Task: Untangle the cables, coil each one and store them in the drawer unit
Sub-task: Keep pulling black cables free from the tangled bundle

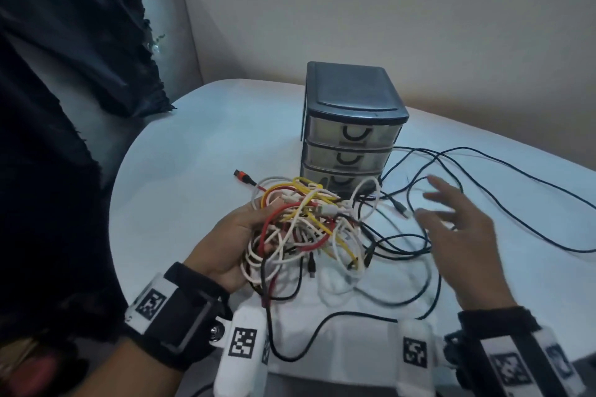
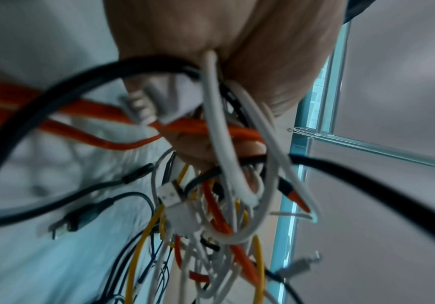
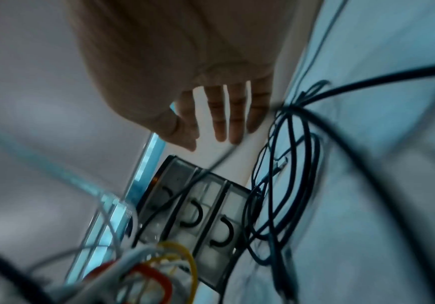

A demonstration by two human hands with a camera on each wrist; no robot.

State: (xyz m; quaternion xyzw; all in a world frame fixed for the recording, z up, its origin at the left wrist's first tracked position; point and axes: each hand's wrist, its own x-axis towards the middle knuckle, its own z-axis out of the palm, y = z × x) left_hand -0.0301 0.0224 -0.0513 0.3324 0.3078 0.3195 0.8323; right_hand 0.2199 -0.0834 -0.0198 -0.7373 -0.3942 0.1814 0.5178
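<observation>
left hand (image 1: 230,243) gripped cable tangle (image 1: 309,226) | right hand (image 1: 458,222) spread, empty, over black cable (image 1: 483,177) | light, floppy, snag-prone; best taken near plug | 3-drawer unit (image 1: 351,132) closed

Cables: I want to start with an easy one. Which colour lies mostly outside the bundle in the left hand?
The black cables: they sprawl in loose loops over the table beside the drawer unit, while the white, yellow and red ones sit bunched in the left hand.
</observation>
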